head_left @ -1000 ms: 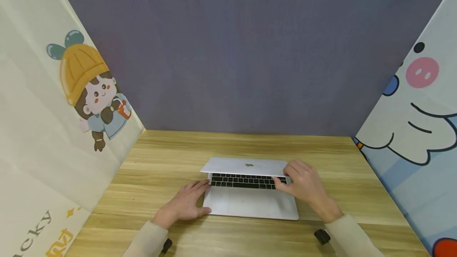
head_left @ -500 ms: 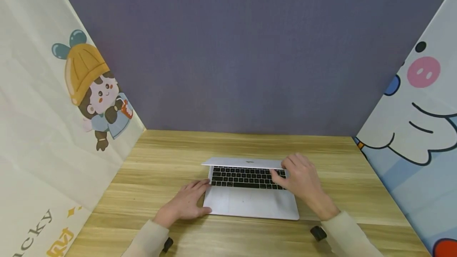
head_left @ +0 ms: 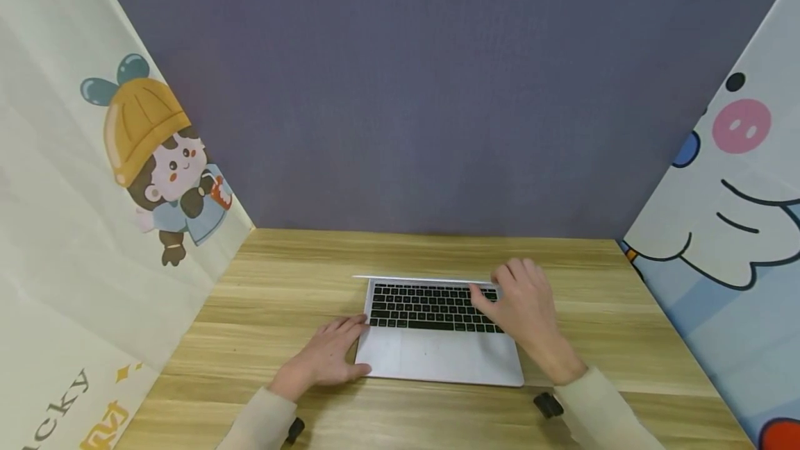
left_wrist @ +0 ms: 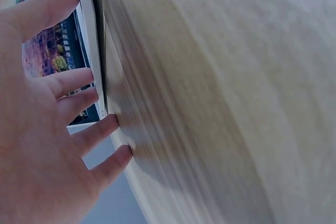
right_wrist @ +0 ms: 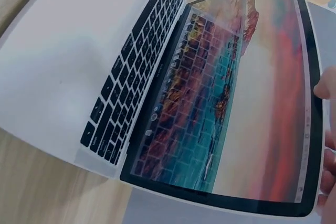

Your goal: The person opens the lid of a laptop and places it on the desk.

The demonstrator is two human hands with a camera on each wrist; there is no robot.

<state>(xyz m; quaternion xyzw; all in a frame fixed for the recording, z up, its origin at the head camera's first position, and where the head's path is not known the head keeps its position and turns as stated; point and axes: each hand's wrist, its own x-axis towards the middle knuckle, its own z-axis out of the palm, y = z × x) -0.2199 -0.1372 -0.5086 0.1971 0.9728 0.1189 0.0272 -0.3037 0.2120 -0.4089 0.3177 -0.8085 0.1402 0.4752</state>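
A silver laptop (head_left: 431, 354) lies on the wooden table with its lid raised; from the head view the lid (head_left: 419, 278) shows nearly edge-on. My right hand (head_left: 526, 305) pinches the lid near its top right corner. In the right wrist view the thumb presses the dark bezel and the fingers curl behind it. The screen (right_wrist: 262, 93) is lit with a colourful picture and reflects the keyboard (right_wrist: 139, 74). My left hand (head_left: 330, 354) rests at the base's left edge, fingers spread, with thumb and fingertips against the side.
The wooden table (head_left: 300, 262) reaches back to a grey-purple panel (head_left: 400, 103). Cartoon-printed sheets stand at the left (head_left: 50, 228) and right (head_left: 700, 283). A small black object (head_left: 548, 405) is by the right sleeve.
The lid has swung up and back, uncovering more of the keyboard. My right hand has moved slightly away and left with it, while the left hand has stayed put.
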